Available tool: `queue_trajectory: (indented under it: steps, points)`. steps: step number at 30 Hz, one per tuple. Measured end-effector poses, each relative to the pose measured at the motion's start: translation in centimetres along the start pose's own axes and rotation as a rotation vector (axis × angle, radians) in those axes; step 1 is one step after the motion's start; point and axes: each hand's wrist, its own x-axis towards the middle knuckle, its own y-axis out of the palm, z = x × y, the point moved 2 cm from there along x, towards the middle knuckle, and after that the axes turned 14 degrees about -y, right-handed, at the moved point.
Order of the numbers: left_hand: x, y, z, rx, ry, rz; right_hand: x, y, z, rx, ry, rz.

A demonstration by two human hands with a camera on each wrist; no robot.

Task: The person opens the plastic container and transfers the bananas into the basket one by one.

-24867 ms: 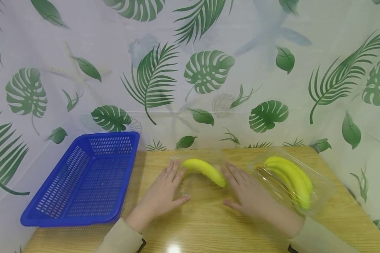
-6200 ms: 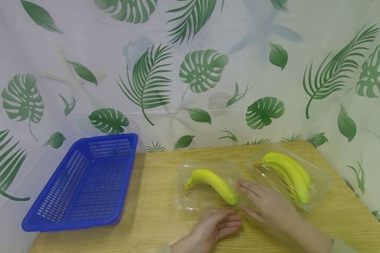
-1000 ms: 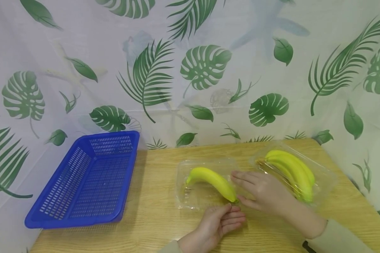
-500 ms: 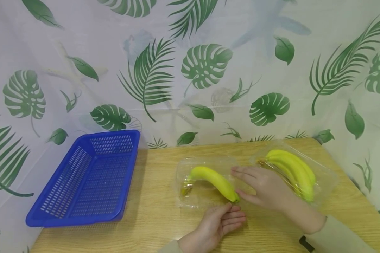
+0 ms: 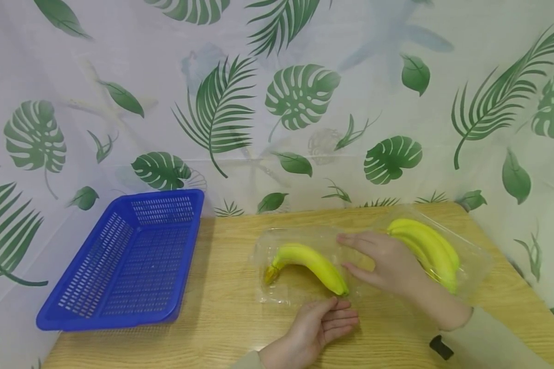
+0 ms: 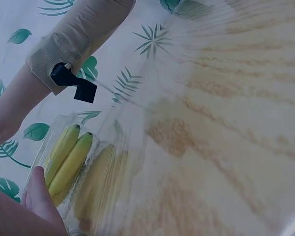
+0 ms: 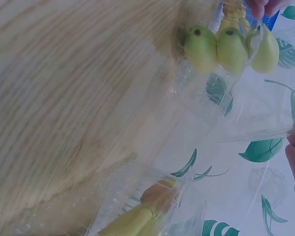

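A yellow banana (image 5: 309,264) lies in a clear plastic clamshell box (image 5: 270,297) in the middle of the wooden table. My left hand (image 5: 304,333) pinches the near right corner of the box beside the banana's tip. With fingers and thumb spread around its right edge, my right hand (image 5: 390,264) holds the clear lid (image 7: 270,113), which stands raised at that side in the right wrist view. Rounded greenish banana ends (image 7: 201,49) show through the plastic; some may be reflections. The lid's outline is faint in the head view.
At the right, another clear box (image 5: 475,256) contains bananas (image 5: 424,243), partly behind my right hand. A blue plastic basket (image 5: 140,271) stands at the left of the wooden table (image 5: 226,328). Behind the table hangs a leaf-printed curtain (image 5: 300,189).
Over the last second my right hand has risen slightly and shifted away from me, and the lid has lifted with it. The left hand stays at the box corner.
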Motion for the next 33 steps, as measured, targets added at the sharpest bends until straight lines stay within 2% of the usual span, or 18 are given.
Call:
queue_trajectory:
  steps: [17,26,29,33]
  points:
    - [-0.3,0.3,0.0,-0.027,-0.046,0.008,1.2,-0.4,-1.4,0.162,0.182,0.02]
    - [-0.7,0.4,-0.2,0.003,-0.061,0.028,1.6,-0.3,-2.2,0.243,0.289,0.029]
    - [-1.0,0.5,-0.2,0.04,-0.06,0.058,1.8,-0.4,-2.4,0.279,0.35,0.046]
    - [-1.4,0.5,-0.5,0.096,-0.059,0.14,2.0,-0.5,-2.7,0.333,0.424,0.055]
